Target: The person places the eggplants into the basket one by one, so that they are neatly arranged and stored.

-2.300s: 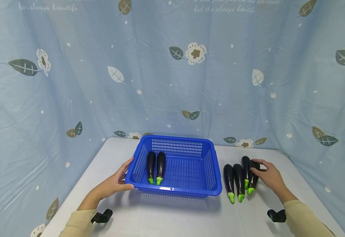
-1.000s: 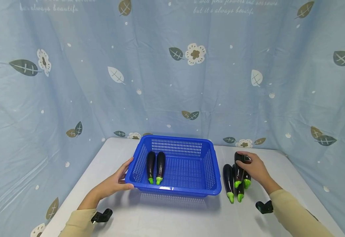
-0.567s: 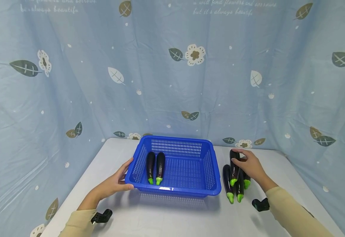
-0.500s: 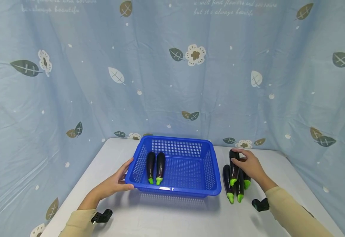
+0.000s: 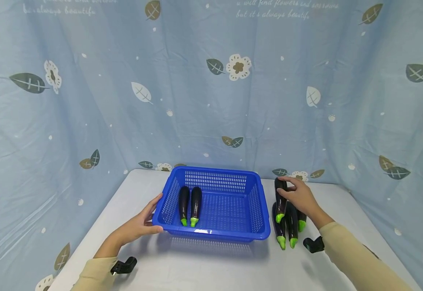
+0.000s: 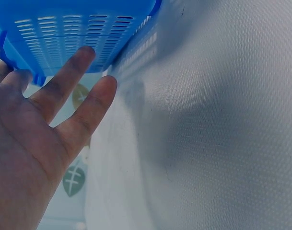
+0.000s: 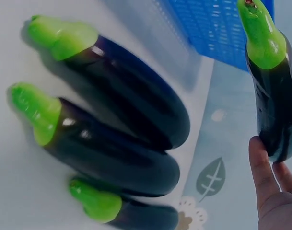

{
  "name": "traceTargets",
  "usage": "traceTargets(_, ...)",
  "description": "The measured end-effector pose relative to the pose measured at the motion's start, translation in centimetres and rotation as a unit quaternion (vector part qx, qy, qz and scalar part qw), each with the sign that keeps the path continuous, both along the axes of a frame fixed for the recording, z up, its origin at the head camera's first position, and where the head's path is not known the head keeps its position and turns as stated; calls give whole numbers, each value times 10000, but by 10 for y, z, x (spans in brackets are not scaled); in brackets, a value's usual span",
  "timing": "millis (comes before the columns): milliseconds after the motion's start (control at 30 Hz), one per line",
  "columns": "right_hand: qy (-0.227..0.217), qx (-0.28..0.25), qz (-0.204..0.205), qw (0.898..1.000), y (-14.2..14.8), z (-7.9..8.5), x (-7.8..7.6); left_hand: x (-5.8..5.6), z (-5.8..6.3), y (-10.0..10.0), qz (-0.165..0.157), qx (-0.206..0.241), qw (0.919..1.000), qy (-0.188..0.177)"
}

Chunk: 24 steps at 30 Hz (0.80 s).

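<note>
My right hand (image 5: 300,198) pinches a dark eggplant (image 5: 280,196) by its blunt end, green cap downward, raised above the table right of the basket. In the right wrist view, the fingertips (image 7: 262,163) touch the bottom end of this eggplant (image 7: 276,103). Under and beside it, three eggplants (image 5: 292,226) lie on the table, partly covered by the hand and the held one. The blue plastic basket (image 5: 218,232) has two eggplants (image 5: 196,204) side by side at its left. My left hand (image 5: 136,228) rests against the basket's left side, fingers (image 6: 90,108) mostly straight.
A white tabletop (image 5: 211,266) carries everything. Behind and on both sides hangs a blue curtain (image 5: 196,101) printed with leaves and flowers. Black wrist devices (image 5: 124,266) sit at both sleeves, close over the table.
My right hand has picked one eggplant from the right-hand group and carried it left and upward, toward the basket's right edge. My left hand and the basket stay in place.
</note>
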State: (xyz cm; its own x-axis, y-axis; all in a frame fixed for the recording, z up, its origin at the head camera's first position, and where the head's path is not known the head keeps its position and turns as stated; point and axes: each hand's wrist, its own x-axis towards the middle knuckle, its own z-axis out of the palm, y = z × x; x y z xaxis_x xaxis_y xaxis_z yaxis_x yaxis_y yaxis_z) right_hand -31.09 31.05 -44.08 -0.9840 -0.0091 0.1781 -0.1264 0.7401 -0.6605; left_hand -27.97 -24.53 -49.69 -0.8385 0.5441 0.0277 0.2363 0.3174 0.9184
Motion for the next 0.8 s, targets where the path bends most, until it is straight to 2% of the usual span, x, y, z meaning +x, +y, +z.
traceTargets(800, 213, -249, 288, 9990, -33, 20, -7, 0, -2, 0, 8, 43, 9999, 127)
